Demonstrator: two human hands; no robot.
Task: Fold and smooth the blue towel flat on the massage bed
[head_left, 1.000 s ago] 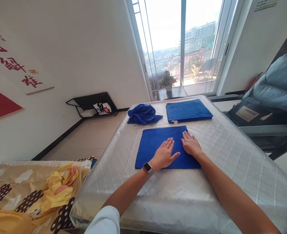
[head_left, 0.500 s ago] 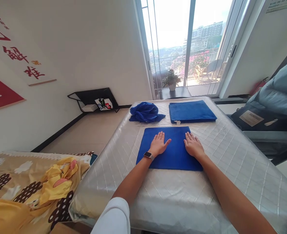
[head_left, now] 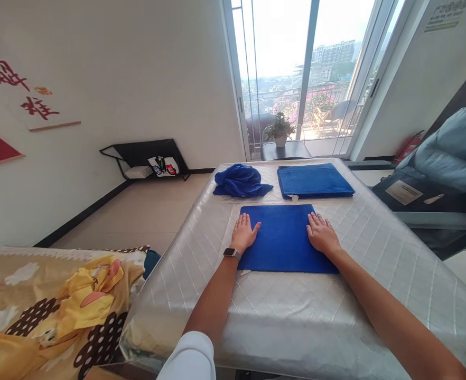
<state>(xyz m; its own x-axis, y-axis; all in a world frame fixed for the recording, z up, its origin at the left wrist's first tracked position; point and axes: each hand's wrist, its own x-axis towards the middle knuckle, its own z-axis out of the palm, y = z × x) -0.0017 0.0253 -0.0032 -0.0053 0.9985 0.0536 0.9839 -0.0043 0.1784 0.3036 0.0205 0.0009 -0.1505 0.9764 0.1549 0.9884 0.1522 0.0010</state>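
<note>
A folded blue towel [head_left: 282,240] lies flat in front of me on a table with a silvery quilted cover [head_left: 280,311]. At its left edge rests my left hand [head_left: 244,233], open, palm down, fingers pointing away from me. My right hand [head_left: 322,233] lies open on the towel's right edge, fingers stretched forward. Beyond the towel, on the left, is a crumpled blue towel [head_left: 241,181]. To the right of that one sits a stack of folded blue towels [head_left: 316,180] with a small white tag at its front edge.
A bed with patterned bedding [head_left: 22,274] and a yellow garment [head_left: 90,290] stands at the left. A grey armchair [head_left: 435,216] is on the right. Past the table's far edge, a potted plant [head_left: 280,132] sits on a chair [head_left: 285,151] by the glass door.
My left hand has slid left, from on top of the towel to its left edge. My right hand has shifted slightly right along the towel's right edge. The view has turned a little.
</note>
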